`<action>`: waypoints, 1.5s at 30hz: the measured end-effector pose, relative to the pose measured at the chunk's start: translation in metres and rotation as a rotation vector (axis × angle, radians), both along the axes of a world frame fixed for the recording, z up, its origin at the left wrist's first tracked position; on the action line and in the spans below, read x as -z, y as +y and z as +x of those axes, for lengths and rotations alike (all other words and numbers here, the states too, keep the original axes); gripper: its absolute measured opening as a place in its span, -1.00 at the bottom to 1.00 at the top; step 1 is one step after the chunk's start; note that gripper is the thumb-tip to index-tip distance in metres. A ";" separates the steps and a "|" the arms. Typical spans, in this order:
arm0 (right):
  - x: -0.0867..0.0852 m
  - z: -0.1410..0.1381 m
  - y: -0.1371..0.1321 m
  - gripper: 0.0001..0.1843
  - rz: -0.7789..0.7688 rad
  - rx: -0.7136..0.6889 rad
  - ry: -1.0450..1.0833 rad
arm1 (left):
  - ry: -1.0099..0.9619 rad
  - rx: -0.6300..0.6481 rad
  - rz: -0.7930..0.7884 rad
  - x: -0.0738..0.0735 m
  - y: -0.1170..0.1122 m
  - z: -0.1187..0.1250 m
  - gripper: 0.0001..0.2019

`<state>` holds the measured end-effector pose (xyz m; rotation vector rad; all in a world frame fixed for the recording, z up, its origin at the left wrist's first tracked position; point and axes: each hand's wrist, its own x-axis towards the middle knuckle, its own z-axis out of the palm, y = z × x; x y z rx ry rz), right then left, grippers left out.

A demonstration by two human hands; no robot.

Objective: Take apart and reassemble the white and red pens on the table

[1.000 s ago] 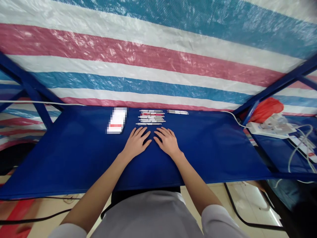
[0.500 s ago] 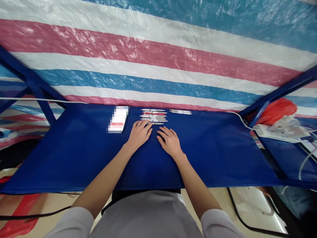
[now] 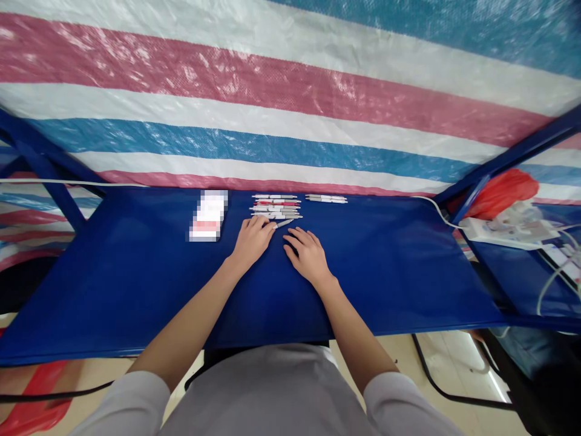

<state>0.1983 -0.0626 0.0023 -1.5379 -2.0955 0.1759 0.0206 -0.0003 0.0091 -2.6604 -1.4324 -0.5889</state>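
Note:
A row of several white and grey pens (image 3: 276, 206) lies at the back of the blue table (image 3: 136, 272). My left hand (image 3: 251, 240) is at the near end of the row, its fingers curled around one pen (image 3: 285, 223), which sticks out tilted to the right. Just beside it, my right hand (image 3: 307, 255) rests flat on the table with its fingers spread and holds nothing. Two more pens (image 3: 325, 198) lie apart to the right of the row.
A small white and red box (image 3: 207, 215) lies left of the pens. A striped tarp (image 3: 290, 103) hangs behind the table. At the right, a white power strip (image 3: 502, 233) with cables and a red bag (image 3: 499, 192) sit on a neighbouring blue surface.
My left hand moved forward to the row of pens and closed its fingers on the nearest one, which now lies tilted. My right hand stayed flat.

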 end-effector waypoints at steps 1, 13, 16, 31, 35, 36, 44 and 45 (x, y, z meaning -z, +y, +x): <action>0.000 0.000 0.000 -0.65 0.001 0.001 -0.004 | -0.005 -0.004 -0.004 0.001 -0.001 0.000 -0.74; -0.018 -0.007 0.021 -0.63 -0.090 0.228 0.752 | -0.647 0.082 -0.315 -0.014 -0.014 0.001 -0.77; -0.022 -0.014 0.031 -0.62 -0.161 0.235 1.102 | -0.679 0.119 -0.377 -0.017 -0.015 -0.001 -0.78; -0.021 -0.033 0.057 -0.67 -0.227 0.316 1.678 | -0.687 0.097 -0.249 -0.019 -0.006 0.012 -0.78; -0.020 -0.036 0.063 -0.67 -0.115 0.361 1.694 | -0.627 0.032 -0.121 -0.012 -0.004 0.020 -0.78; -0.019 -0.037 0.064 -0.66 -0.106 0.368 1.693 | -0.619 0.023 -0.095 -0.009 -0.004 0.022 -0.79; -0.013 -0.036 0.069 -0.71 -0.098 0.373 1.734 | -0.686 -0.021 -0.015 0.005 0.000 0.027 -0.80; -0.013 -0.036 0.070 -0.72 -0.100 0.366 1.735 | -0.698 -0.022 -0.010 0.006 0.001 0.027 -0.82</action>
